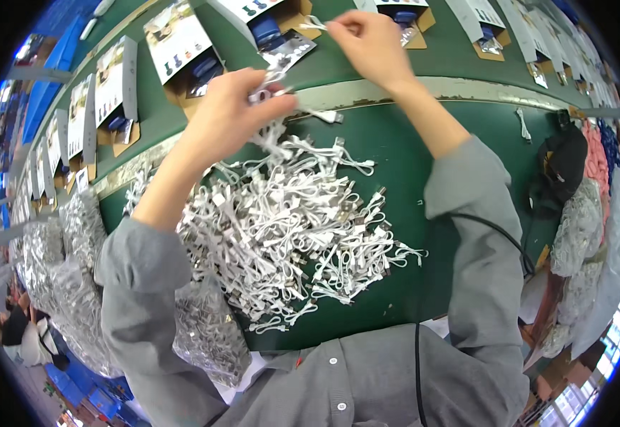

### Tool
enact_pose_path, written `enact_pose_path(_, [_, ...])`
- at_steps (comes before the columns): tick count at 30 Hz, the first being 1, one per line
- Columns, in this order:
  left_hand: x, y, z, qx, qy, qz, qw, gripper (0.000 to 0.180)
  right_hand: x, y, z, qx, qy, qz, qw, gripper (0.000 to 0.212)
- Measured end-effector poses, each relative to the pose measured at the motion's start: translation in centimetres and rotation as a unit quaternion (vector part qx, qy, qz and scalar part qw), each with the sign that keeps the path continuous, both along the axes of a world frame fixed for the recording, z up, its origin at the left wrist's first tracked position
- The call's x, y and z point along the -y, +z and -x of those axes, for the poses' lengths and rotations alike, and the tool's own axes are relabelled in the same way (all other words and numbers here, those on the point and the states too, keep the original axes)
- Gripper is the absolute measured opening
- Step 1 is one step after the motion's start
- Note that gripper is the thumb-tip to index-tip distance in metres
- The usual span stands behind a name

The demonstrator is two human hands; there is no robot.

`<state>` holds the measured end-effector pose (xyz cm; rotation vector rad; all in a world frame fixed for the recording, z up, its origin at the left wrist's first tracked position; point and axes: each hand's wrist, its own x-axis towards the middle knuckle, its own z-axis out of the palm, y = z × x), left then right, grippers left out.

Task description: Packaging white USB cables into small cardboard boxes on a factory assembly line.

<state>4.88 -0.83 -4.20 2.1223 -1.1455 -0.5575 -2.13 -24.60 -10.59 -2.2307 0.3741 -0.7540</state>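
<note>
A big heap of short white USB cables (281, 220) lies on the green table in front of me. Above its far edge, my left hand (235, 114) is closed around a small bunch of white USB cables (276, 77), with one plug sticking out to the right. My right hand (374, 46) reaches over the green belt and pinches a white USB cable (313, 23). Close to both hands is an open box (264, 11) with a blue item inside and a small clear-and-dark packet (290, 51) at its mouth.
More open boxes (116, 89) line the belt on both sides, beyond a worn metal rail (438, 87). Clear bags full of cables (210, 331) stand at the left. A single cable (523, 124) lies far right, near a black bag (560, 167).
</note>
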Motion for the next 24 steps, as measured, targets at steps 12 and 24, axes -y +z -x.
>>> enact_pose_path(12, [-2.3, -0.5, -0.6, -0.094, 0.177, 0.032, 0.979, 0.029, -4.9, -0.5, 7.2, -0.141, 0.132, 0.249, 0.949, 0.028])
enact_pose_path(24, [-4.0, 2.3, 3.7, -0.215, 0.195, 0.116, 0.95, 0.039, -7.3, 0.5, 10.8, -0.122, 0.114, 0.159, 0.973, 0.015])
